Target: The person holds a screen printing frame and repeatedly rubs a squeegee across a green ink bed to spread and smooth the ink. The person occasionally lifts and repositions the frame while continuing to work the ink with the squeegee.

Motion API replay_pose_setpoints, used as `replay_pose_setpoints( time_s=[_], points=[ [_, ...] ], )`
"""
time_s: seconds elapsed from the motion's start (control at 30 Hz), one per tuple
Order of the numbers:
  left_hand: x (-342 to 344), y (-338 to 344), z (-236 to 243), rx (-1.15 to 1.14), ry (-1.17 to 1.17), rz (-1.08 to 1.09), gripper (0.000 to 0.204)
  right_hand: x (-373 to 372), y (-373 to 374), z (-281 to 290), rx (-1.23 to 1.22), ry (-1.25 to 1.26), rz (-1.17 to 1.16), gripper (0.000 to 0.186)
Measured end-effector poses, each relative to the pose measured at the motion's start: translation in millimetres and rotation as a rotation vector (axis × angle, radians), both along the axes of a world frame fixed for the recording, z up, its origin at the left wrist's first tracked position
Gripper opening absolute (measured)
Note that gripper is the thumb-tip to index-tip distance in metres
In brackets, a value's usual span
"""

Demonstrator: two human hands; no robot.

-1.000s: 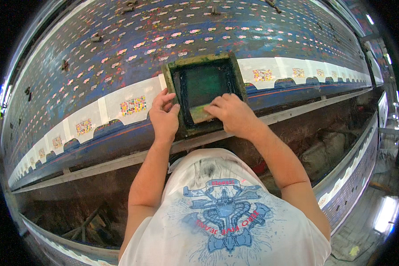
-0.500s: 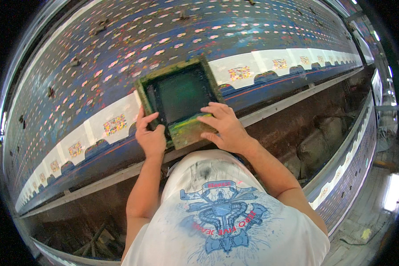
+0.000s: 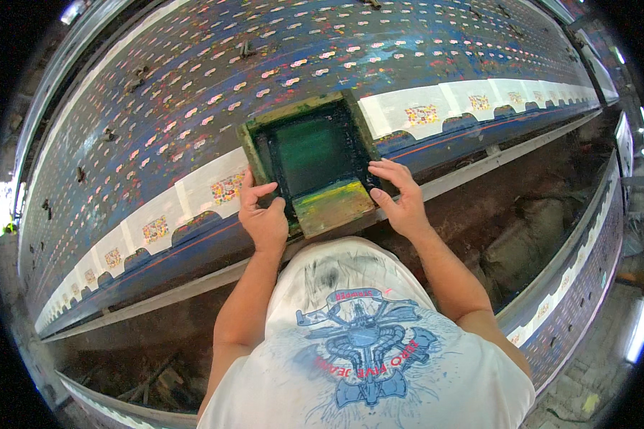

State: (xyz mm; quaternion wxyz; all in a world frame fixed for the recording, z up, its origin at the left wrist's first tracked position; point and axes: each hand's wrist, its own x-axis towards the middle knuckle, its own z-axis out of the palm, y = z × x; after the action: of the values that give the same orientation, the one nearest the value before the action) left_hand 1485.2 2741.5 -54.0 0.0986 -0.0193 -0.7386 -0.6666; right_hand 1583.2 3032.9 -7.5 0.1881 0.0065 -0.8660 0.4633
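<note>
A screen-printing frame (image 3: pixel 249 146) with paint-stained wooden sides lies tilted before me, over the row of white cut pieces on the long table. Its dark green mesh (image 3: pixel 311 151) shows inside. At the near end rests a wooden squeegee (image 3: pixel 334 209), smeared yellow and green. My left hand (image 3: pixel 265 220) holds the frame's left side, thumb over the rim and fingers along the outer edge. On the right side, my right hand (image 3: pixel 402 202) grips the frame between thumb and fingers. The undersides of the frame and squeegee are hidden.
White fabric pieces (image 3: pixel 401 132) with colourful prints line the near edge of the long, paint-spotted table (image 3: pixel 193 118). A raised rail (image 3: pixel 472 159) borders it. Below lies a brown trough (image 3: pixel 529 222) with rubble, and another printed table (image 3: pixel 587 293) stands to the right.
My right hand has shifted from over the squeegee to the frame's right side. My left hand keeps its hold. The whole view has shifted slightly.
</note>
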Motion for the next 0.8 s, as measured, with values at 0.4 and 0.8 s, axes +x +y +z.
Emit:
replay_pose_setpoints(
  time_s=[0.4, 0.8],
  points=[
    [5, 61, -10, 0.110, -0.089, -0.014, 0.031, 10, 91, -12, -0.095, -0.001, 0.172, 0.042],
    [6, 61, -1, 0.183, -0.236, 0.006, 0.035, -4, 79, 18, 0.184, 0.122, 0.424, 0.044]
  ],
)
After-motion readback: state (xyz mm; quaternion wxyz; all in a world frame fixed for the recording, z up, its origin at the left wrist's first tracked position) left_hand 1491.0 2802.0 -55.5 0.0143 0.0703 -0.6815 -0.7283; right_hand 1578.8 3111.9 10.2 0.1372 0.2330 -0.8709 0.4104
